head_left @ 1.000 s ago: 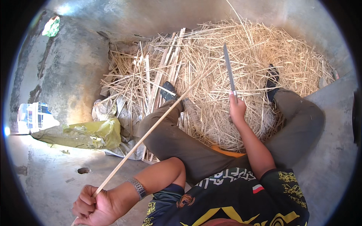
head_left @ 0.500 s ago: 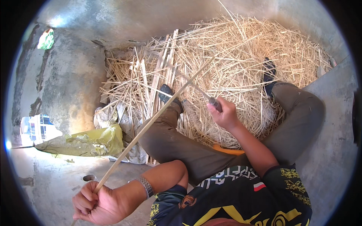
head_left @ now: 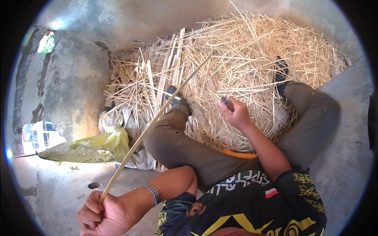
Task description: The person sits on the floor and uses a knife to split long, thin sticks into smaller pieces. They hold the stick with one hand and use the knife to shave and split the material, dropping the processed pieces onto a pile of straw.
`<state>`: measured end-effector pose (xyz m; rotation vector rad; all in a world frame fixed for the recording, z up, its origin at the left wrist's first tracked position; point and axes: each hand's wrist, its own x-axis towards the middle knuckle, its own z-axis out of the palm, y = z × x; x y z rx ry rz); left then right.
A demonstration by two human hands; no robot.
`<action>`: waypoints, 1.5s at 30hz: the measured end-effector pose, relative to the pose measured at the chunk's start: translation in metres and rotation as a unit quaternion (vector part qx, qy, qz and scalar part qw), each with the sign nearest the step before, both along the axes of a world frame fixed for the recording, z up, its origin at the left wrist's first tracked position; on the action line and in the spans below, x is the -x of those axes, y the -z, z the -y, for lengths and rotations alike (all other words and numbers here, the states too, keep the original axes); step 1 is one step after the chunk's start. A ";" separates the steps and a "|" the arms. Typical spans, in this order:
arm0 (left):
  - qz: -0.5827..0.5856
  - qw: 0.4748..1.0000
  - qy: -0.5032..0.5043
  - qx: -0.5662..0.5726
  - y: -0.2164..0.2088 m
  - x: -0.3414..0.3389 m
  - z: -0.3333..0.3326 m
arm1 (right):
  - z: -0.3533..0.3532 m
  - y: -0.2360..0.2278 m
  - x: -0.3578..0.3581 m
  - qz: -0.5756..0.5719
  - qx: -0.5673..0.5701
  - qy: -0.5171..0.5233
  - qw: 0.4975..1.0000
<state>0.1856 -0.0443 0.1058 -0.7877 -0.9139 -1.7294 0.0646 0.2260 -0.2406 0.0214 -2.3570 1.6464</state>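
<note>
Head view: I am looking down on a seated person whose left hand (head_left: 104, 214) is holding a long, pale strip (head_left: 149, 128) at the lower left. That grip is closing fully around the strip, the fingers curling over it and hiding its lower end; the bottom of the picture is trimming the hand slightly. The strip is slanting up and rightward across the left knee, its far tip showing over a heap of straw-coloured shavings (head_left: 260, 78).

The right hand (head_left: 237, 114) is hovering above the heap, its grip wrapping closely around a dark handle (head_left: 226, 103). I am seeing only the handle's blunt end; whatever is extending beyond it I am unable to make out.

Loose pieces are partly covering the left shoe (head_left: 172, 95). Something orange (head_left: 240, 154) is peeking out beside the trousers (head_left: 212, 155), mostly hidden, so I am not telling what it is. A crumpled yellow sheet (head_left: 98, 148) is lying at left, and the dark fisheye rim is cutting off the corners.
</note>
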 end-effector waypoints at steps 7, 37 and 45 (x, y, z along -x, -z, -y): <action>-0.029 0.996 0.074 -0.029 0.001 -0.003 -0.014 | -0.024 0.073 0.007 0.311 0.160 0.270 0.897; 0.241 0.953 -0.183 0.025 0.070 0.223 -0.070 | 0.002 0.084 -0.023 0.371 0.009 0.022 0.928; 0.231 0.952 -0.198 0.030 0.071 0.242 -0.080 | 0.010 0.069 -0.025 0.362 0.013 0.037 0.931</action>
